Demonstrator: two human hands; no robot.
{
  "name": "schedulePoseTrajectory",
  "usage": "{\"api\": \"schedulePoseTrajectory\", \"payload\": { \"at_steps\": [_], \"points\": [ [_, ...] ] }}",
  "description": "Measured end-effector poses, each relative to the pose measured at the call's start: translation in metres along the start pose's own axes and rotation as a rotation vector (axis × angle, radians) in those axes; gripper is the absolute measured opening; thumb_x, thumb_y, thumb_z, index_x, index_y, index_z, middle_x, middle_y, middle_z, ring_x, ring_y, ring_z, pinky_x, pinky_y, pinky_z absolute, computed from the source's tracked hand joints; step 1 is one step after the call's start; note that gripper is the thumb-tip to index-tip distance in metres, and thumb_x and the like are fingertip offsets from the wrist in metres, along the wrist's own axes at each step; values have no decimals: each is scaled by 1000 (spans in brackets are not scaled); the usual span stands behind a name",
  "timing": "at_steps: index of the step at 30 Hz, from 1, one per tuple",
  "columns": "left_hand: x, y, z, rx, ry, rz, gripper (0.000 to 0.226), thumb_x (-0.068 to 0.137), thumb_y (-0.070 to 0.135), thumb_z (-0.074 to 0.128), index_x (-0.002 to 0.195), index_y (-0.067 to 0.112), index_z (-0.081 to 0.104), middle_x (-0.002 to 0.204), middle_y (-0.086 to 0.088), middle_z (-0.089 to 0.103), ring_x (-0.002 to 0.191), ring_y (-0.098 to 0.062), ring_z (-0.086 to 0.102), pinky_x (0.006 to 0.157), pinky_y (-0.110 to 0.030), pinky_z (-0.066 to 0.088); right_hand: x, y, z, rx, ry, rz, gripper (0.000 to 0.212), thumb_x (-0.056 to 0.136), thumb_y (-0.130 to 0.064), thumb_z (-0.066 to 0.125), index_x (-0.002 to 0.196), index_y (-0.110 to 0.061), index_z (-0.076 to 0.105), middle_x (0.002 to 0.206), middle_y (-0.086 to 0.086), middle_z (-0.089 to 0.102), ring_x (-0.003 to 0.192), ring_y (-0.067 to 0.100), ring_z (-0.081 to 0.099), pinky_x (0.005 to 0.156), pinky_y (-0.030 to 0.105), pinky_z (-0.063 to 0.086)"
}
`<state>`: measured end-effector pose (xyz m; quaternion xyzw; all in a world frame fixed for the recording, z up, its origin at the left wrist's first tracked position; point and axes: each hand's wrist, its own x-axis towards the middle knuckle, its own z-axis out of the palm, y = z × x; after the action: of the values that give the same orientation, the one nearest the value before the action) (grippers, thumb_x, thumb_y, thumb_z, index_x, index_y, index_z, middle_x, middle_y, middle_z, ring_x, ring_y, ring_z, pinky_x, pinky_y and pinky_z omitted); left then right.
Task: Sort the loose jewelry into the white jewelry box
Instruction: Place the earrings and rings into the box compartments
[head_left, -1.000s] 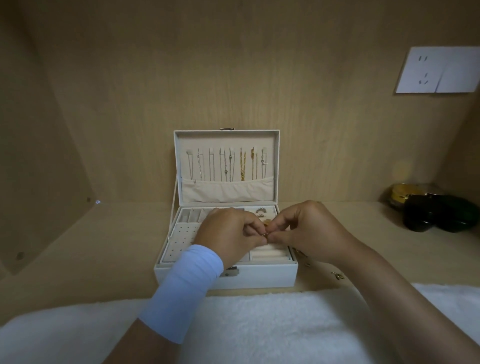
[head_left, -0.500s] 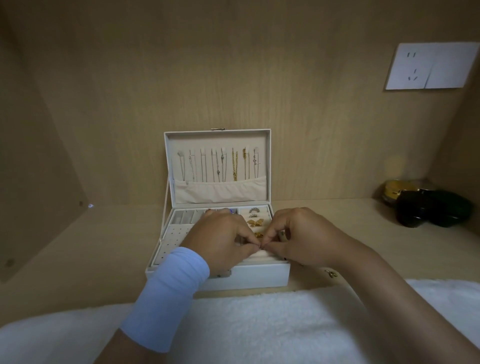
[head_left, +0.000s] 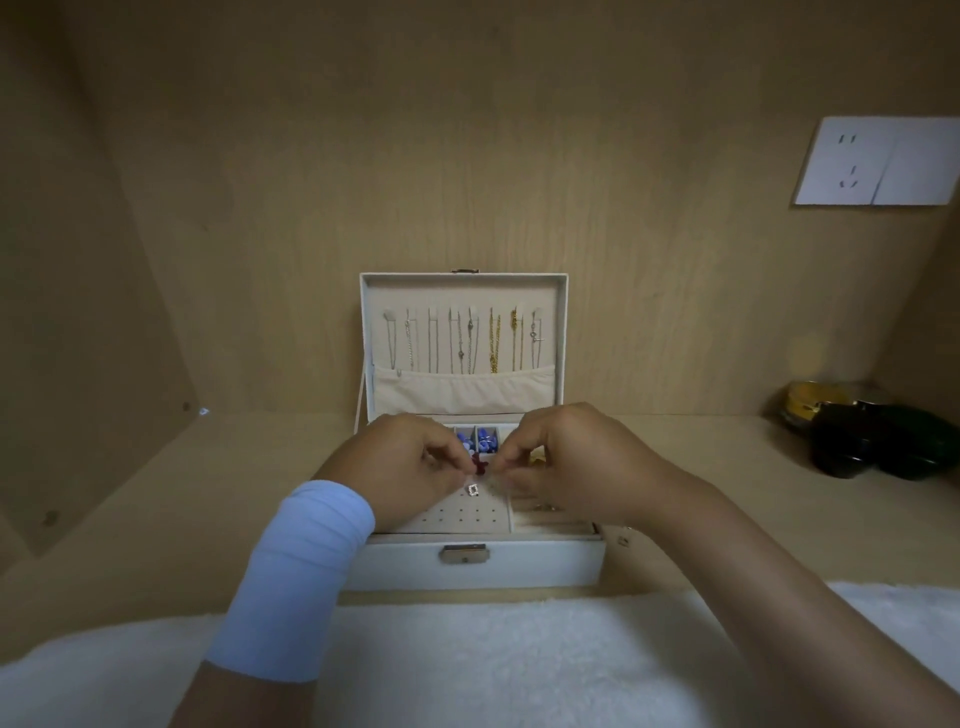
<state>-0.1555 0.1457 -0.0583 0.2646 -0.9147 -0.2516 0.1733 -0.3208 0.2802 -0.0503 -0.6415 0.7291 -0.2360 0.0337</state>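
Note:
The white jewelry box (head_left: 519, 564) stands open on the wooden shelf, its lid upright with several silver and gold necklaces (head_left: 462, 340) hanging inside. My left hand (head_left: 410, 467) and my right hand (head_left: 576, 460) meet over the tray and together pinch a small dark red earring (head_left: 479, 463). A silver square earring (head_left: 472, 489) sits on the perforated earring panel (head_left: 462, 517) just below it. Blue beads (head_left: 480, 440) fill two back compartments. Gold rings (head_left: 537, 458) lie partly hidden behind my right hand.
A white fluffy towel (head_left: 493, 660) covers the near edge. Small loose pieces (head_left: 623, 538) lie on the shelf right of the box. Dark glossy containers (head_left: 872, 441) and a gold tin (head_left: 810, 397) sit at the far right. A wall socket (head_left: 878, 161) is upper right.
Both hands have shifted from the ring rolls on the right to above the earring panel. The dark red earring now shows between my fingertips, and the box front latch has come into sight.

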Motion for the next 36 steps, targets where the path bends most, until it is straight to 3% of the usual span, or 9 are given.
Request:
{"api": "schedulePoseTrajectory", "payload": {
  "at_steps": [7, 10, 14, 19, 24, 26, 30, 33, 36],
  "points": [
    [1, -3, -1, 50, -77, -79, 9, 79, 30, 74, 84, 39, 75, 80, 19, 70, 75, 1, 61, 73, -18, 49, 18, -12, 18, -146, -53, -35, 15, 85, -39, 73, 100, -42, 76, 88, -21, 65, 83, 0, 56, 74, 27, 50],
    [2, -5, -3, 22, -84, -83, 12, 78, 29, 75, 86, 37, 75, 80, 19, 71, 76, 4, 61, 76, -17, 49, 21, -10, 23, -143, -61, -31, 12, 84, -41, 74, 96, -40, 77, 90, -19, 69, 83, 1, 59, 76, 31, 53],
    [3, -6, -2, -117, -45, -53, 12, 77, 28, 78, 87, 34, 75, 80, 17, 72, 70, 8, 61, 80, -19, 51, 23, -4, 20, 49, -11, 36, 4, 84, -36, 76, 87, -34, 76, 85, -16, 70, 79, 0, 61, 75, 32, 53],
    [6, -5, -4, -445, 163, -61, 12, 77, 17, 80, 87, 23, 77, 80, 8, 75, 77, -1, 68, 77, -17, 52, 25, -9, 15, 365, 166, 26, 7, 89, -23, 73, 87, -29, 77, 81, -11, 73, 52, -6, 55, 53, 7, 36],
    [5, -6, -10, -641, 214, -161, 4, 84, 19, 74, 86, 19, 77, 77, -6, 73, 62, -8, 58, 66, -23, 51, 30, -20, 15, 444, 262, -10, 7, 86, -21, 77, 92, -24, 79, 65, -24, 68, 43, 0, 52, 50, 7, 36],
    [4, -8, -13, -672, 206, -185, 5, 86, 22, 72, 87, 21, 77, 76, -10, 70, 61, -8, 55, 58, -18, 47, 32, -23, 18, 443, 272, -21, 14, 83, -23, 80, 97, -25, 79, 75, -21, 72, 41, 3, 48, 50, 11, 38],
    [3, -12, -17, -627, 179, -159, 10, 90, 22, 67, 89, 19, 76, 58, 12, 65, 51, -2, 50, 49, -11, 40, 39, -29, 25, 424, 355, -35, 14, 83, -25, 80, 97, -24, 80, 87, -11, 76, 57, -5, 59, 58, 9, 43],
    [0, -19, -25, -569, 161, -122, 9, 89, 24, 67, 86, 21, 76, 70, 8, 70, 64, -6, 59, 66, -20, 49, 41, -34, 30, 444, 357, -25, 10, 86, -25, 76, 95, -25, 80, 86, -13, 75, 58, -5, 60, 59, 10, 44],
    [-3, -37, -32, -310, 176, -166, 6, 87, 27, 69, 83, 28, 74, 84, 11, 71, 81, -6, 64, 75, -21, 48, 44, -40, 37, 389, 322, 13, 6, 86, -28, 77, 90, -29, 80, 85, -17, 74, 62, -6, 61, 65, 17, 49]
  ]
}}
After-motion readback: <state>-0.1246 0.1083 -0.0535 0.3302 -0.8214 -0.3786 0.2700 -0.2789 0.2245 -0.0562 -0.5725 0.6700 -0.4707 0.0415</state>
